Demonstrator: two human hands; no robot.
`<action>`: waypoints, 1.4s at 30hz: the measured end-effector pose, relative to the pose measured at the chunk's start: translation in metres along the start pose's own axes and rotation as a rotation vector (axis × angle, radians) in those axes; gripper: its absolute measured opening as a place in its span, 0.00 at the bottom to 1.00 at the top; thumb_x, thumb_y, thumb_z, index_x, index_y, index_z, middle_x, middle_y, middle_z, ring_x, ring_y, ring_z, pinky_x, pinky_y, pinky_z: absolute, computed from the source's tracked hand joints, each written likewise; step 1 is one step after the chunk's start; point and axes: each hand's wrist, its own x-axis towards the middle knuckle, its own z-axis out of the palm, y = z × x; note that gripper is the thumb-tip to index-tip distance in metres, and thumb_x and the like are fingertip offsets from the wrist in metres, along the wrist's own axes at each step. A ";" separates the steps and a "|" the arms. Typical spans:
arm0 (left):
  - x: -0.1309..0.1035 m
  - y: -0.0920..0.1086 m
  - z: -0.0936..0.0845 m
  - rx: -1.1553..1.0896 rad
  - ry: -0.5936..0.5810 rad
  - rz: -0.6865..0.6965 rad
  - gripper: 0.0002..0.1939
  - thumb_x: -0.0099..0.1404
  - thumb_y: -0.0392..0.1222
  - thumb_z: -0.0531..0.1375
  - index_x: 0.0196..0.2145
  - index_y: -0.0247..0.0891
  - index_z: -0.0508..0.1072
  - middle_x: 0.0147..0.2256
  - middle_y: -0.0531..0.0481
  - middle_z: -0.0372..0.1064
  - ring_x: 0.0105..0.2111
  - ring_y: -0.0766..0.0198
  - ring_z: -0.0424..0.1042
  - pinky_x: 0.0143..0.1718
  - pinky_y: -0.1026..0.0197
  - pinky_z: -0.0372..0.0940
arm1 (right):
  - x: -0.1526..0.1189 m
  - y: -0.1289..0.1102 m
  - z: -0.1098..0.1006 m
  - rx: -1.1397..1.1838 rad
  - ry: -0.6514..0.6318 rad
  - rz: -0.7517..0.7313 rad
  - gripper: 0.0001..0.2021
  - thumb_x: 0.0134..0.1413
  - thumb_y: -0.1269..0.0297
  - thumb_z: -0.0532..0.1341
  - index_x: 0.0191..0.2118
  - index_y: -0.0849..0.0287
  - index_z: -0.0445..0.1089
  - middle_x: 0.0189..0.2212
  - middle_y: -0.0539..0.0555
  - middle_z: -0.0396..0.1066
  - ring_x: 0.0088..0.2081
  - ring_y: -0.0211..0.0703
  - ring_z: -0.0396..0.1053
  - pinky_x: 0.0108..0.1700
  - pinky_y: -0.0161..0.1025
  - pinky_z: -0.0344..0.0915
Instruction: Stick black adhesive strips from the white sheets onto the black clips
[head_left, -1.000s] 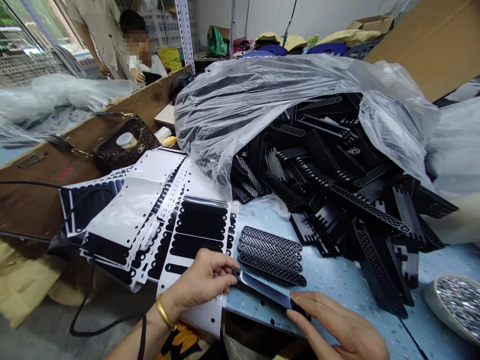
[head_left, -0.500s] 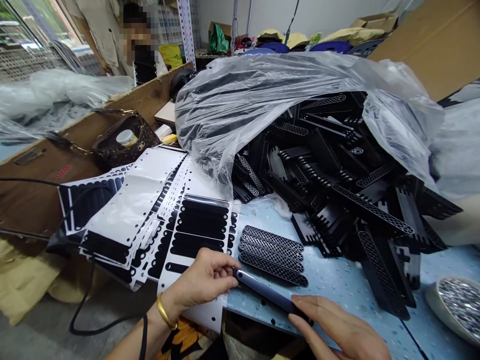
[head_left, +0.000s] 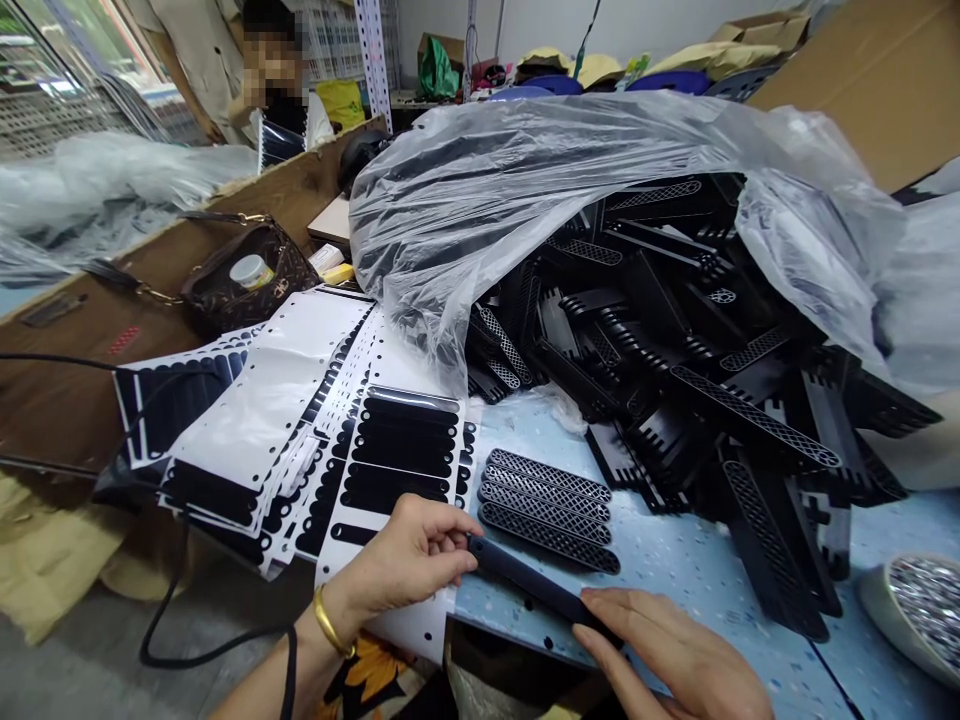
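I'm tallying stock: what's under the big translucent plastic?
Black pieces, some latticed, show in the opening of the translucent plastic; anything farther back is covered and can't be seen.

Strip black — tabletop light blue (speckled all over).

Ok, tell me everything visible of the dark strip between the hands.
The dark strip is long, narrow, dull and plastic-looking, with a small round mark near its left end. It slants down rightward near the edge of the table, contact unclear; the left hand pinches that end, the right hand grips the other.
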 end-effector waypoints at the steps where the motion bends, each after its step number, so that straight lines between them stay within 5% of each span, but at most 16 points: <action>1: 0.000 0.000 0.000 0.005 0.003 -0.006 0.12 0.52 0.33 0.62 0.35 0.30 0.81 0.18 0.55 0.64 0.18 0.70 0.65 0.20 0.70 0.59 | 0.000 0.000 0.000 0.000 0.000 0.001 0.07 0.60 0.71 0.60 0.42 0.60 0.73 0.32 0.54 0.78 0.32 0.42 0.78 0.35 0.36 0.74; 42: 0.001 0.003 0.000 0.054 0.005 -0.026 0.12 0.54 0.34 0.62 0.36 0.30 0.81 0.20 0.53 0.66 0.19 0.69 0.67 0.21 0.69 0.61 | -0.003 -0.001 0.002 0.012 0.031 0.042 0.06 0.60 0.71 0.60 0.41 0.60 0.74 0.32 0.55 0.78 0.32 0.42 0.77 0.34 0.35 0.74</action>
